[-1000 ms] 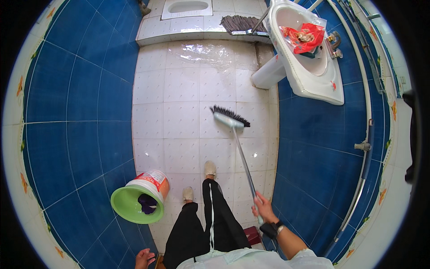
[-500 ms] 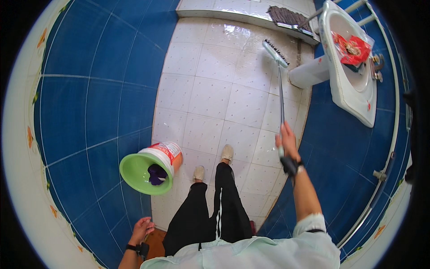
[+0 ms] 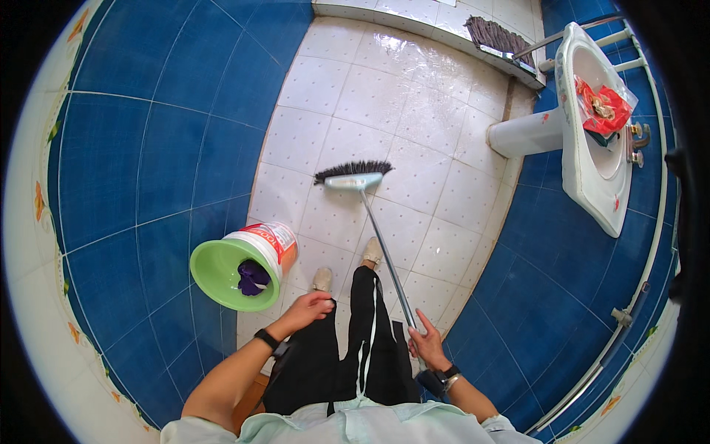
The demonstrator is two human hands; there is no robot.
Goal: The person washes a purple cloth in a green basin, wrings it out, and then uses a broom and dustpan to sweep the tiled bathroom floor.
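My right hand (image 3: 427, 346) is closed round the upper handle of a broom (image 3: 384, 263), its index finger stretched along the pole. The broom has a pale blue head with black bristles and slants from my right side to the floor ahead of my feet. My left hand (image 3: 309, 309) hovers over my left thigh, fingers drawn together, and nothing shows in it. Left of it stands a light green basin (image 3: 211, 270) with a dark purple cloth (image 3: 253, 277) inside. The basin rests on a white and red bucket (image 3: 277, 240).
White floor tiles (image 3: 414, 174) look wet and shiny toward the far step (image 3: 414, 26). A grey mop head (image 3: 497, 37) lies on the step. A pedestal sink (image 3: 592, 189), holding a red plastic bag (image 3: 603, 111), juts from the blue-tiled right wall.
The broom head has swung from near the sink pedestal leftward and closer to me. My right hand has drawn back toward my body. My left hand has moved up and right, over my thigh.
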